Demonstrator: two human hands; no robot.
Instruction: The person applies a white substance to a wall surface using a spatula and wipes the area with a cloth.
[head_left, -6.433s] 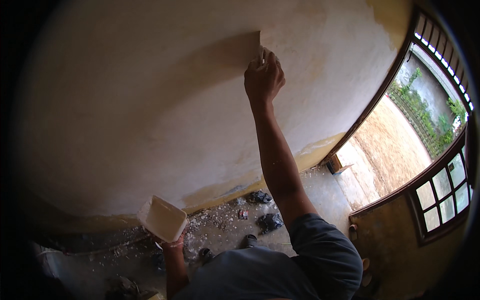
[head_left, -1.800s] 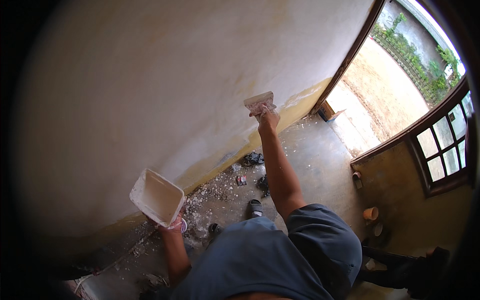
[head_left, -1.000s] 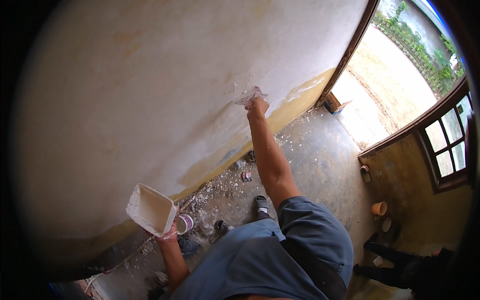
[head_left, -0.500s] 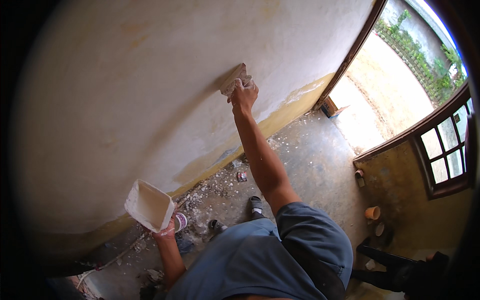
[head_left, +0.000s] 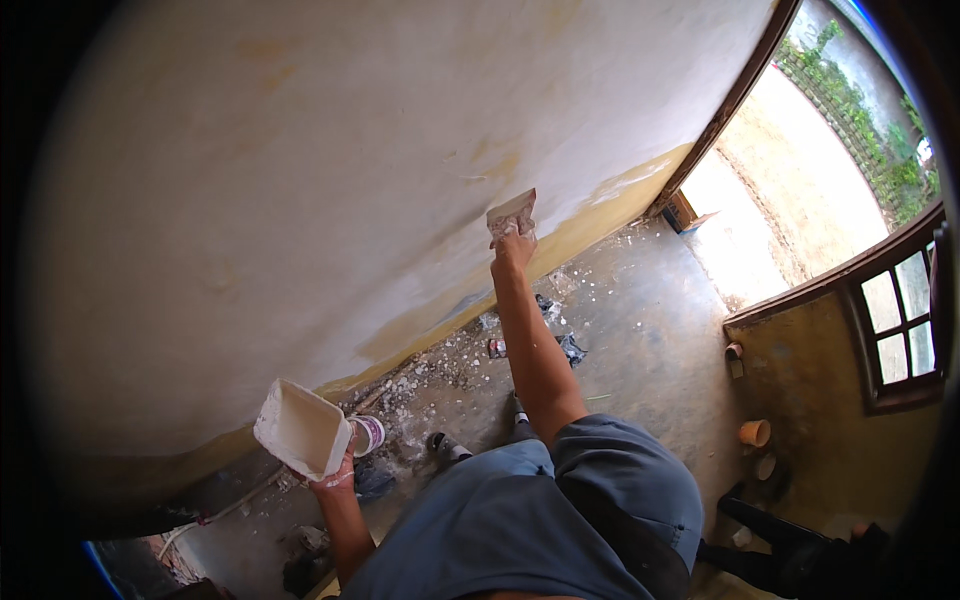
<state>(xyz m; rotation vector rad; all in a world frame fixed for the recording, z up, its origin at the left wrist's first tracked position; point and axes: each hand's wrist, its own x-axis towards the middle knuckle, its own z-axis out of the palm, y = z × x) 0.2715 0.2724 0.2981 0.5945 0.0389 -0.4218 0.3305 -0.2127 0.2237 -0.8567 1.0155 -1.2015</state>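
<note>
My right arm reaches forward, and my right hand (head_left: 514, 249) is closed round a putty-smeared scraper with a wide flat blade (head_left: 514, 208). The blade is at the whitish wall (head_left: 300, 180), close to the yellow strip low down; whether its edge touches the wall I cannot tell. At the lower left my left hand (head_left: 333, 478) grips a square white tub (head_left: 302, 430) by its side and underside. Pale putty-like material coats the inside of the tub. Part of the left hand's fingers is hidden behind it.
A white bucket (head_left: 367, 435) stands beside the left hand on the grey floor (head_left: 640, 320), which is littered with pale chips along the wall. An orange pot (head_left: 755, 432) lies by the right wall. Beyond the open doorway (head_left: 780, 190) is bright ground. Another person's dark-clothed legs (head_left: 770, 525) show lower right.
My right hand has moved the scraper down along the wall and slightly right. The left hand still holds the tub, nearly in place. The view has shifted a little.
</note>
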